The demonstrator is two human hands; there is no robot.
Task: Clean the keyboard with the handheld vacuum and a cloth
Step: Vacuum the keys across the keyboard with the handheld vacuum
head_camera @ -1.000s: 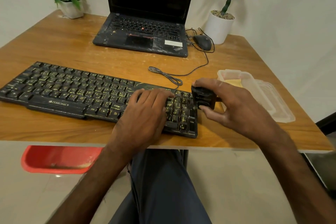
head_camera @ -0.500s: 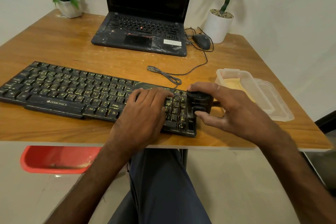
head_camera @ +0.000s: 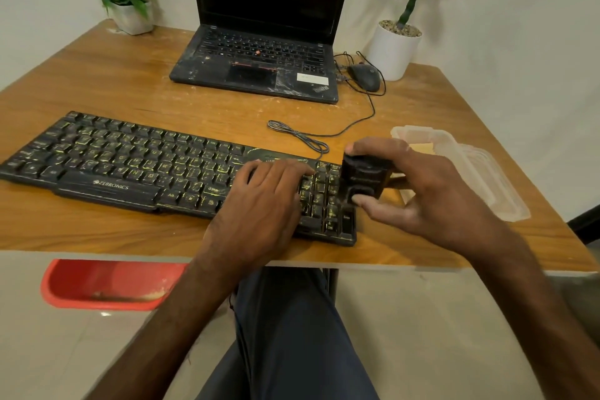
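Note:
A black keyboard (head_camera: 130, 166) with yellow-lit, dusty keys lies along the front of the wooden desk (head_camera: 130, 91). My left hand (head_camera: 259, 201) rests flat on its right part, fingers spread over the keys, holding nothing. My right hand (head_camera: 422, 191) grips a small black handheld vacuum (head_camera: 363, 178) between thumb and fingers, set over the number pad at the keyboard's right end. A yellow cloth (head_camera: 422, 149) shows inside a clear plastic container (head_camera: 480, 172) behind my right hand.
An open black laptop (head_camera: 259, 62) stands at the back, a wired mouse (head_camera: 365, 76) and its cable to its right. White plant pots sit at the back left (head_camera: 131, 18) and back right (head_camera: 393, 49). A red tub (head_camera: 104, 282) lies on the floor.
My right hand has carried the vacuum leftward from beside the keyboard's right edge onto the number pad. My left hand has stayed on the keys.

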